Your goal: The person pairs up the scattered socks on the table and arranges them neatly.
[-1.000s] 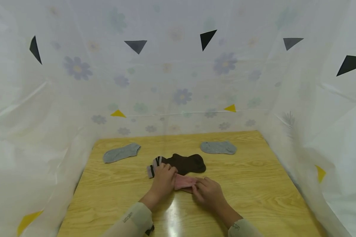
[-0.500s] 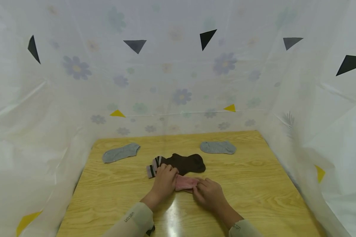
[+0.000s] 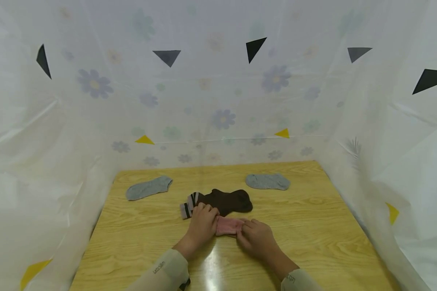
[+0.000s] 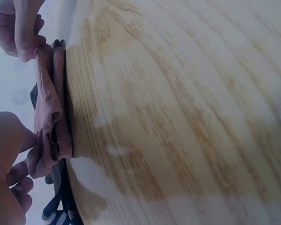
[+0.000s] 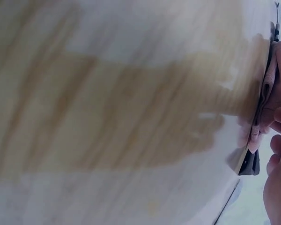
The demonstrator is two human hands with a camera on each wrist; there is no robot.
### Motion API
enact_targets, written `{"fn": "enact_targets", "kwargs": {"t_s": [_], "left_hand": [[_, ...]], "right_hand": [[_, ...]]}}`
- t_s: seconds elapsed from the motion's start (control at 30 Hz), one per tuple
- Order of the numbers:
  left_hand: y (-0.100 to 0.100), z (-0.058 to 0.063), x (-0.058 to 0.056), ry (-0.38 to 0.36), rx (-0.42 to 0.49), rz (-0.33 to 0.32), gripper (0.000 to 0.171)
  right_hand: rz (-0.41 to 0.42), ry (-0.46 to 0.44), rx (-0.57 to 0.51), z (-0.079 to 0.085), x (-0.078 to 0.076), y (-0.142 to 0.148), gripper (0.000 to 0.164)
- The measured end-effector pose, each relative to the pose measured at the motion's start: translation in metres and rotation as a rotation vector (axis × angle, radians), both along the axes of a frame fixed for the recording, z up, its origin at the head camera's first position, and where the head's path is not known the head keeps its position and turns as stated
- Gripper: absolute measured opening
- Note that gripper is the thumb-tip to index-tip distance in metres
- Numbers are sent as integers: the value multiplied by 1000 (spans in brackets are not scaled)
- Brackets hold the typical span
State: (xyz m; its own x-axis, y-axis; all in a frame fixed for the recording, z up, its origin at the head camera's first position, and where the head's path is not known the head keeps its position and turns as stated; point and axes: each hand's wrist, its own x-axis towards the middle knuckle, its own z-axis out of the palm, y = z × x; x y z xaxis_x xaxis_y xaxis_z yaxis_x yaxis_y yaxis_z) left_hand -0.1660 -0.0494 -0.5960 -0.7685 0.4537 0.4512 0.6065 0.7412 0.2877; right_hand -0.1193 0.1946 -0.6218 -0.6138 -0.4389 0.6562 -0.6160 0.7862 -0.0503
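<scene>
Near the middle of the table lies a pink sock (image 3: 228, 226), folded in layers. My left hand (image 3: 202, 224) pinches its left end between thumb and fingers. At the other end my right hand (image 3: 256, 237) pinches the fabric, fingertips curled. In the left wrist view the layered pink sock (image 4: 49, 105) shows folds close over the table, with a hand at each end. Just beyond it a pair of dark brown socks (image 3: 225, 201) with striped cuffs (image 3: 189, 205) lies flat, partly hidden by my left hand.
A grey ankle sock (image 3: 149, 188) lies at the back left of the wooden table (image 3: 313, 226), and another grey sock (image 3: 267, 181) at the back right. White flowered sheeting (image 3: 218, 89) encloses the back and both sides. A small dark thing (image 3: 184, 284) shows beside my left sleeve.
The pink sock's upper layer has shifted slightly toward me and covers more of the layer beneath. Both hands keep their grip and barely move. The other socks stay in place.
</scene>
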Motion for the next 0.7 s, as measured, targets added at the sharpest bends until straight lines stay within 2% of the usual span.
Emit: {"fn": "enact_targets", "kwargs": {"t_s": [0.4, 0.7], "left_hand": [[-2, -2, 6, -14, -18, 16, 4], [-3, -6, 9, -11, -37, 26, 8]], "right_hand": [[-55, -86, 50, 4, 1, -3, 46], [-46, -94, 68, 3, 0, -2, 43]]}}
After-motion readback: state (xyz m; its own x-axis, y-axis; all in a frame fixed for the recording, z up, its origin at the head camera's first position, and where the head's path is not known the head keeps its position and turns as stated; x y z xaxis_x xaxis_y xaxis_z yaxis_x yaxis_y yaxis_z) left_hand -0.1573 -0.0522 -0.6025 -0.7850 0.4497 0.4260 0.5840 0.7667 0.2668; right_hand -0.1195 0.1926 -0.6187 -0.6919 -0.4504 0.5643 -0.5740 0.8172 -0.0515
